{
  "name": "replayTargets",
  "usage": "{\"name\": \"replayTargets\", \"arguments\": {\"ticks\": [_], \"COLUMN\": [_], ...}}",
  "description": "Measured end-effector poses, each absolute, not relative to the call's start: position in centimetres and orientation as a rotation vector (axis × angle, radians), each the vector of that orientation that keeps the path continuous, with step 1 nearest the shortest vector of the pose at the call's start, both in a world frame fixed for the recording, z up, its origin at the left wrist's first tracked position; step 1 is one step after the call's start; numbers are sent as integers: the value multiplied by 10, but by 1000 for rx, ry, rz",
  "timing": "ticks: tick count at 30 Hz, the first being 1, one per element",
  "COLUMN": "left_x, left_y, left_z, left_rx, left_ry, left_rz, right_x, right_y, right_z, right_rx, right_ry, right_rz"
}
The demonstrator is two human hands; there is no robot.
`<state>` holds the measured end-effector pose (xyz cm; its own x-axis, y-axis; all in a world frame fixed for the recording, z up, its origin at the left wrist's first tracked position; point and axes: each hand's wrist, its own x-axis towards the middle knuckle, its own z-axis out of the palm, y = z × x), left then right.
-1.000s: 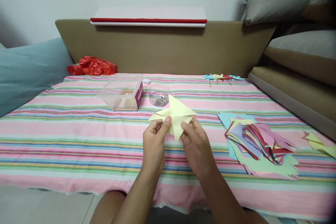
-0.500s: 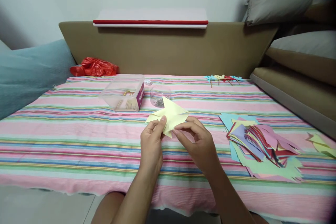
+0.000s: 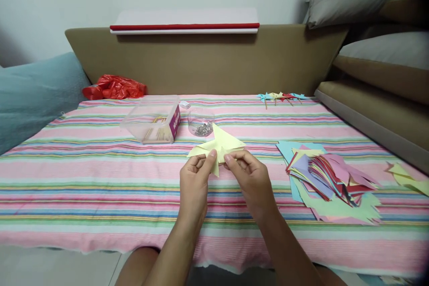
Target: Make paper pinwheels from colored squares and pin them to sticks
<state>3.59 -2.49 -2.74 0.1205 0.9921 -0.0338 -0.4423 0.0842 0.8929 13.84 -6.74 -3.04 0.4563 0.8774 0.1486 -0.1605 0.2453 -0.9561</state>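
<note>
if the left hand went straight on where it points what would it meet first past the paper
Probably the clear round tub of small metal pieces, ahead of the left hand and the pale yellow paper it holds. Height is hard to judge, so it might pass over.

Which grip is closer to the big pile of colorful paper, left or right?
Right. The right grip is left of the pile of colorful paper, not touching it. The left grip is farther left, on the left side of the folded yellow paper.

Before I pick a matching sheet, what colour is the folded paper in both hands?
The folded paper is pale yellow, best seen in the head view.
</note>
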Motion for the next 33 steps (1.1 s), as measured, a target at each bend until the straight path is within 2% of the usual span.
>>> {"name": "replayTargets", "arguments": {"ticks": [33], "left_x": [36], "left_y": [-28], "left_z": [-31], "left_rx": [1126], "left_ry": [824], "left_rz": [1254], "right_x": [136], "right_y": [-63], "right_z": [-36], "right_rx": [-1073], "right_ry": [-678], "right_rz": [826]}}
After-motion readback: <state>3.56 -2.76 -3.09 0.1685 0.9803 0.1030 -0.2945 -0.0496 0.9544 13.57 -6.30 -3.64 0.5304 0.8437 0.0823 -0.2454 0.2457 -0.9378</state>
